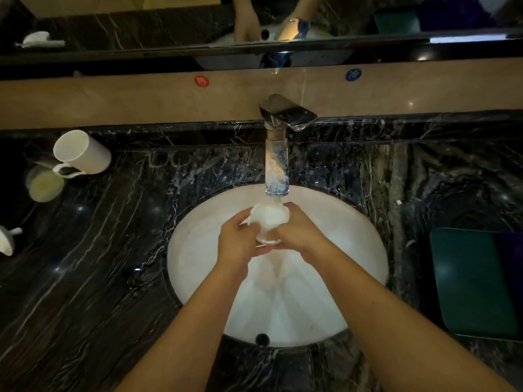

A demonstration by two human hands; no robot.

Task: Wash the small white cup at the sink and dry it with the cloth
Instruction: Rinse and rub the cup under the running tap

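Observation:
The small white cup [269,222] is held over the white sink basin [195,250], right under the spout of the chrome tap [278,154]. Water runs from the spout onto the cup. My left hand [237,244] grips the cup from the left and below. My right hand [300,232] holds it from the right, fingers wrapped over its side. Part of the cup is hidden by my fingers. A dark green cloth [478,281] lies flat on the counter to the right of the basin.
A tall white mug [82,154] lies tilted on the black marble counter [99,278] at the back left, beside a pale round lid [45,186]. A white object [7,239] sits at the left edge. A mirror and ledge run along the back.

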